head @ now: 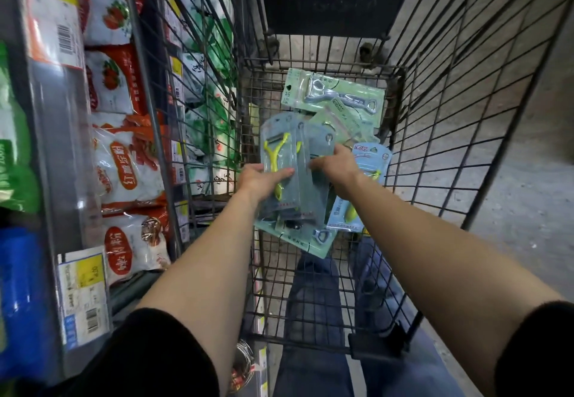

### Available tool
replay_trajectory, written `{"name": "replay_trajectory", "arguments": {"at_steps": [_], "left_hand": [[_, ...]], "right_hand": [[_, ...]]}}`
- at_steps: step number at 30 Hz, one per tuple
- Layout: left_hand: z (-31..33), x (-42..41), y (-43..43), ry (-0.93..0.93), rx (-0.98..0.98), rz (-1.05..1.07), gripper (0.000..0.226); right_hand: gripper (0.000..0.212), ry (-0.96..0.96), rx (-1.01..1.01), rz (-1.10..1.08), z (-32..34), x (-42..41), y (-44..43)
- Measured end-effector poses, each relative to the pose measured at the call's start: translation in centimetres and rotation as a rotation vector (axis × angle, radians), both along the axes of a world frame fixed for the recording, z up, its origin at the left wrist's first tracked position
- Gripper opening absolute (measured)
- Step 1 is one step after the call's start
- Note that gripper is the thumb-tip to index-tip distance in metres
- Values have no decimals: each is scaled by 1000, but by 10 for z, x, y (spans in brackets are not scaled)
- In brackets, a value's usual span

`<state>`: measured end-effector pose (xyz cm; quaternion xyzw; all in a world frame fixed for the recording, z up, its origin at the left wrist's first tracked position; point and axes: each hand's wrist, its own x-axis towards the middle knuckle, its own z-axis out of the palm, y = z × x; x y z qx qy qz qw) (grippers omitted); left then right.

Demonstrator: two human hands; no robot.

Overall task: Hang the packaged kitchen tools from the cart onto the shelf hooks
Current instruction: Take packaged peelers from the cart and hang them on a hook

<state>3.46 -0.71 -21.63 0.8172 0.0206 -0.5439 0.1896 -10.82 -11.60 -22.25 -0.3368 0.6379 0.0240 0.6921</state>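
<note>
Inside the wire cart [400, 154] lie several carded kitchen tools. My left hand [261, 179] grips a clear blister pack holding a yellow-green peeler [278, 154], thumb across its front. My right hand [334, 165] is closed on a second, overlapping pack [316, 145] just beside it. A green card with a metal peeler [334, 97] rests at the cart's far end. A light blue card [371, 157] lies under my right wrist. Another green card [298, 238] lies beneath the held packs.
A store shelf stands at the left with red and white food bags [127, 167], price labels [84, 291] and green packets [211, 55] behind the cart's wire side. Bare concrete floor [512, 148] lies to the right. My legs show under the cart.
</note>
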Motion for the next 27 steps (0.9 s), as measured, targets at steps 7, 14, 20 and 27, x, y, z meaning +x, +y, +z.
{"name": "replay_trajectory", "arguments": {"at_steps": [7, 14, 20, 27], "left_hand": [[13, -13, 5, -70, -172, 169, 102], [71, -27, -1, -26, -278, 240, 57], [157, -35, -3, -1, -375, 311, 83], [198, -34, 38, -91, -464, 302, 101]], "right_hand": [[34, -9, -69, -109, 13, -20, 2], [17, -111, -132, -268, 69, -44, -22], [13, -179, -190, -171, 162, -59, -33], [26, -302, -222, -11, 255, -70, -33]]}}
